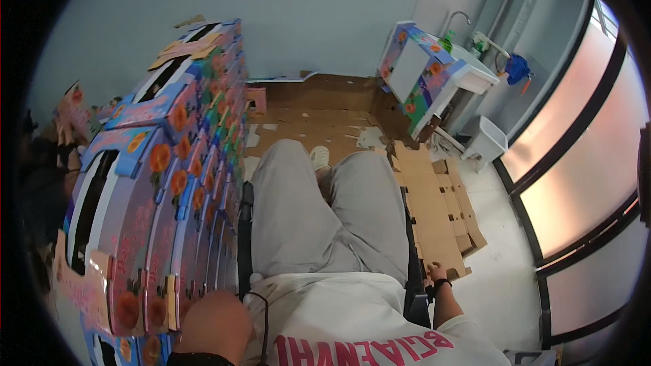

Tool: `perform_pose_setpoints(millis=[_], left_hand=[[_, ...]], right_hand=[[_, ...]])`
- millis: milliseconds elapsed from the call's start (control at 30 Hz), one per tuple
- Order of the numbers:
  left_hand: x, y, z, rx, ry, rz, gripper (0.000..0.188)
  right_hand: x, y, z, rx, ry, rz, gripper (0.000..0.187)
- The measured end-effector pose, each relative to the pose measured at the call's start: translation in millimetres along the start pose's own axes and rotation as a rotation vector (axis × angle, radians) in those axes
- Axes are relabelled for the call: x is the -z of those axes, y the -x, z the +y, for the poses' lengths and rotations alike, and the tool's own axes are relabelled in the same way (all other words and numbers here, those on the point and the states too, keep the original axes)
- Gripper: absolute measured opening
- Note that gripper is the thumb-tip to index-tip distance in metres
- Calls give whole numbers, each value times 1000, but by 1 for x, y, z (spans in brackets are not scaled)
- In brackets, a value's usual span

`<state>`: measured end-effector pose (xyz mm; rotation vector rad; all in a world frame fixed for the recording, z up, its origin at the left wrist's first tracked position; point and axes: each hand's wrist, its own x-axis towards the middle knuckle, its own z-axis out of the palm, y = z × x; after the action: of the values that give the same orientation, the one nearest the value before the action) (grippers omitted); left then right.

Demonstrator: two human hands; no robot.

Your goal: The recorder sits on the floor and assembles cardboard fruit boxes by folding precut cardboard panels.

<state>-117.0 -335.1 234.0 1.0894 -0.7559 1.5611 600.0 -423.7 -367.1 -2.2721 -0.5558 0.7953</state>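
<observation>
I am sitting in a black-framed chair (246,230), my legs stretched forward in grey trousers. On the left, close beside me, rises a tall stack of flower-printed cardboard boxes (159,176) in blue, pink and purple, with dark slots in their tops. The bare skin of my left hand or arm (217,325) is blurred low in the picture, next to the lower boxes; its fingers are hidden. Past the chair's right side hangs my right hand (437,272), a black band on its wrist. Its fingers look loosely bent and apart, and I see nothing in them.
Flattened brown cardboard (434,196) covers part of the floor. At the back right stands a white sink (475,76) with a printed panel beside it and a white stool (487,141) below. Frosted sliding doors (576,190) line the right. Dark clothing of another person (41,183) seems visible far left.
</observation>
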Motion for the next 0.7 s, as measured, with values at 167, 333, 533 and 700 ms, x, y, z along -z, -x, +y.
perform_pose_setpoints(millis=[167, 333, 533, 700], left_hand=[[-10, 1, 41, -235, -224, 3, 51], [90, -76, 45, -347, -1267, 117, 45], [311, -135, 25, 1020, -2598, 302, 68], [364, -130, 31, 1603, -2718, 487, 85]], right_hand=[[-3, -9, 21, 40, -53, -27, 51], [0, -10, 14, -16, -111, -31, 48], [1, -10, -22, 0, -75, 15, 52], [3, -7, -49, -29, -119, -14, 52]])
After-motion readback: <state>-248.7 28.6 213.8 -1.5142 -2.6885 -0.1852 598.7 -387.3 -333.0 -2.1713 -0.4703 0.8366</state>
